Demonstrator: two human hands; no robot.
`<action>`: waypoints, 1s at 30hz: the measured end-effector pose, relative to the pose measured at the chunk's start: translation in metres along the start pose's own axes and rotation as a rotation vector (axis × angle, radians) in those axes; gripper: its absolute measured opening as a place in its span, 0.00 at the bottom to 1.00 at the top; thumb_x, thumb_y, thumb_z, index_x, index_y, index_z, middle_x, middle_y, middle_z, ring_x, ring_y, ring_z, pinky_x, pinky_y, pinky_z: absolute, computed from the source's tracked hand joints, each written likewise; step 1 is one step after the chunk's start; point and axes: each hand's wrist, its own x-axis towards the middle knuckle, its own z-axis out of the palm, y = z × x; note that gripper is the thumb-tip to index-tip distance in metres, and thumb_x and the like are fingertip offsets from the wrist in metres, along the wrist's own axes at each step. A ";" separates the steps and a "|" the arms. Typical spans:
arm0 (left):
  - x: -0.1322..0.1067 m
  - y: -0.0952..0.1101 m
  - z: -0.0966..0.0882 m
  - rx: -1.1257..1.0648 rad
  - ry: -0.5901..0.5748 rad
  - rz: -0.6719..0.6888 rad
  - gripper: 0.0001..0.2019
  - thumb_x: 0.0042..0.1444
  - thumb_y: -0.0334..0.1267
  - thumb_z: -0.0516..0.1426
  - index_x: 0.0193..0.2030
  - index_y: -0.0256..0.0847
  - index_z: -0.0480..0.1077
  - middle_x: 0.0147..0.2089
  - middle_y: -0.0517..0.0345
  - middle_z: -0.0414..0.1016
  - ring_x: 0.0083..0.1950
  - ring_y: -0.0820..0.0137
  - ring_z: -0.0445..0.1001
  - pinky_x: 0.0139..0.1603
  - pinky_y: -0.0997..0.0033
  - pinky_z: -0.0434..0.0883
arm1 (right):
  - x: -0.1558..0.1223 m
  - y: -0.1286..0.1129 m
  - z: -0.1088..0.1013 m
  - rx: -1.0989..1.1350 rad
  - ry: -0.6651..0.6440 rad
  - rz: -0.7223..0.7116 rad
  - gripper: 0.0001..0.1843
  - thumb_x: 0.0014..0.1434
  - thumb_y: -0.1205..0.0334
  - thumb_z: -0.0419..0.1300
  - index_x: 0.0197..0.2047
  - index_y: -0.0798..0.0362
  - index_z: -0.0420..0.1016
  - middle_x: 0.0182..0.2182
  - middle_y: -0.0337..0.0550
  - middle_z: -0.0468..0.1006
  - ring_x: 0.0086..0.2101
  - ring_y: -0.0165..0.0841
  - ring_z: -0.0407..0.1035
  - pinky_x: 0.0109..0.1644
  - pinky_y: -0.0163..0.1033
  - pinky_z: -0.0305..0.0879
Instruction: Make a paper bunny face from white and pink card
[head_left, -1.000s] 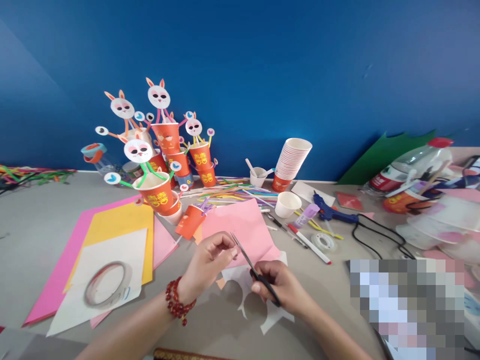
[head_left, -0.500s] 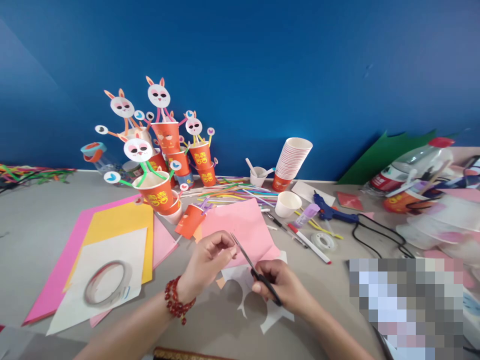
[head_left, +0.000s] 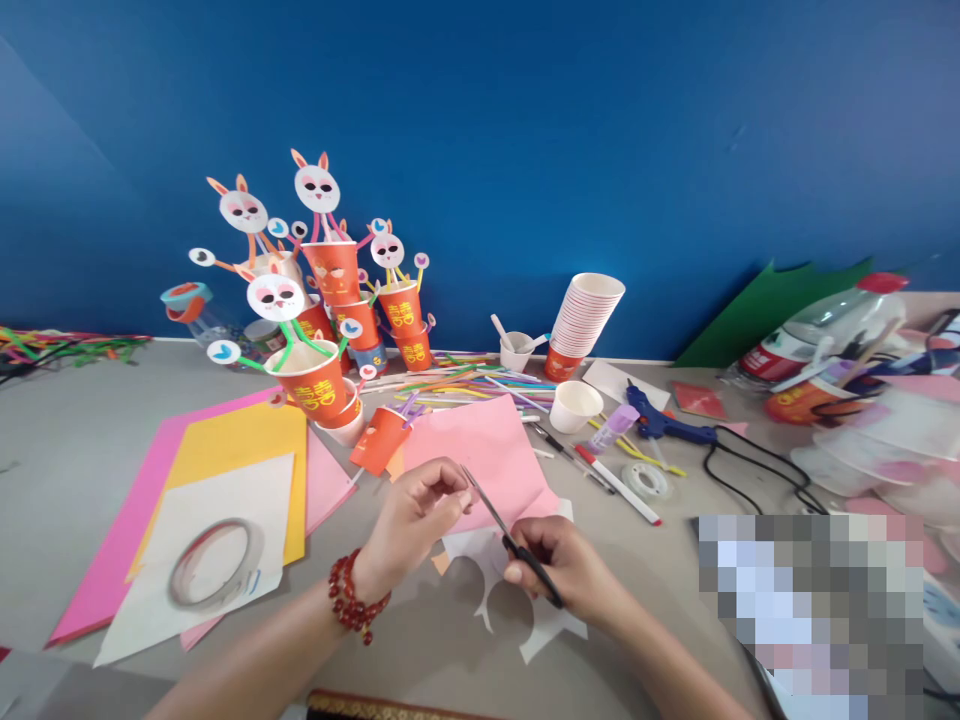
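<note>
In my right hand (head_left: 559, 572) is a pair of black-handled scissors (head_left: 491, 510), blades pointing up and to the left. The blades look nearly closed. My left hand (head_left: 424, 510), with a red bead bracelet (head_left: 352, 598) at the wrist, pinches its fingertips together right beside the scissor tips. Whatever sits in that pinch is too small to make out. Under the hands lie a pink paper sheet (head_left: 487, 435) and white paper scraps (head_left: 551, 635) with round cut-outs.
Rabbit-faced paper cups (head_left: 307, 385) stand at the left behind pink, yellow and white sheets (head_left: 191, 455) with a tape roll (head_left: 214, 565) on top. Beyond the hands are a cup stack (head_left: 585, 325), a glue stick (head_left: 615, 428), a red marker (head_left: 619, 487) and a corded glue gun (head_left: 667, 425).
Both hands and the scissors hold almost the same place. The view has shifted very slightly; nothing has been taken up or let go.
</note>
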 end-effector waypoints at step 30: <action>-0.002 -0.002 -0.003 0.041 0.006 0.013 0.05 0.60 0.33 0.56 0.32 0.38 0.67 0.33 0.56 0.69 0.35 0.70 0.69 0.38 0.70 0.66 | 0.001 -0.001 -0.004 -0.087 0.016 -0.046 0.34 0.44 0.33 0.67 0.19 0.50 0.53 0.15 0.31 0.56 0.18 0.24 0.48 0.21 0.33 0.41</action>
